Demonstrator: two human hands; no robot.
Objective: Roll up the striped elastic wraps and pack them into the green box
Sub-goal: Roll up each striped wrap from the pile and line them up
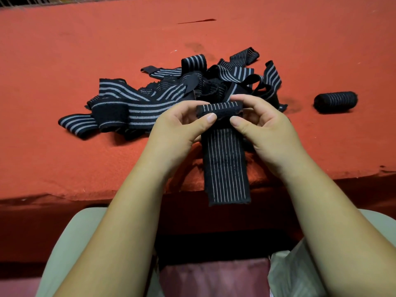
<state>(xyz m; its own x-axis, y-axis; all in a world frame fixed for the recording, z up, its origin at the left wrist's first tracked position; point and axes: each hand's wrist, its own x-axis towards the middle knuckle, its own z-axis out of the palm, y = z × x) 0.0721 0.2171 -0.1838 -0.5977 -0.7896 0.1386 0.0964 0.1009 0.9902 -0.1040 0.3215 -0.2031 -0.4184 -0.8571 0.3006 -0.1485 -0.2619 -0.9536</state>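
Now L hand (177, 129) & R hand (264, 127) pinch part-rolled striped wrap (225, 168).

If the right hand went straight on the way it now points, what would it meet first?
Likely the tangled pile of loose wraps just beyond the wrap that the right hand pinches; depth is unclear.

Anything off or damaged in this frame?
Minor only. The red table cover has a dark slit-like mark near its far edge and a dark smudge behind the tangled pile of wraps. No green box in view. Left hand and right hand pinch a partly rolled wrap; nothing odd there.
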